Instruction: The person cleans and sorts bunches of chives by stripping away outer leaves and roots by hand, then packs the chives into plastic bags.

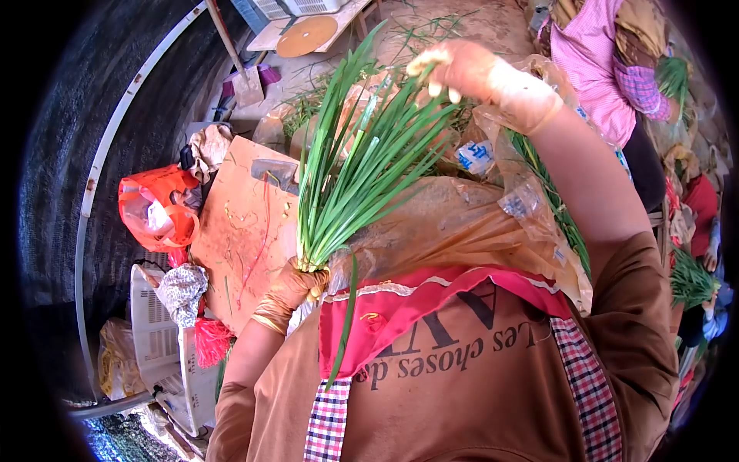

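From my remote post I find the left hand [296, 289] clamped around the base of the green leaf bunch [354, 165], in front of the red apron [408, 304]; the right hand [462, 73], fingers apart, appears unladen near the tips. I judge slippage the chief risk: held only low, outer leaves could slide out, and fanned tips could snag on the plastic sheeting [446, 212].

Looks like a produce-packing shed: black sheeting [58, 169] beyond the left edge of the board [223, 223], slotted plastic crate [150, 331] near its lower corner, long greens [358, 173].
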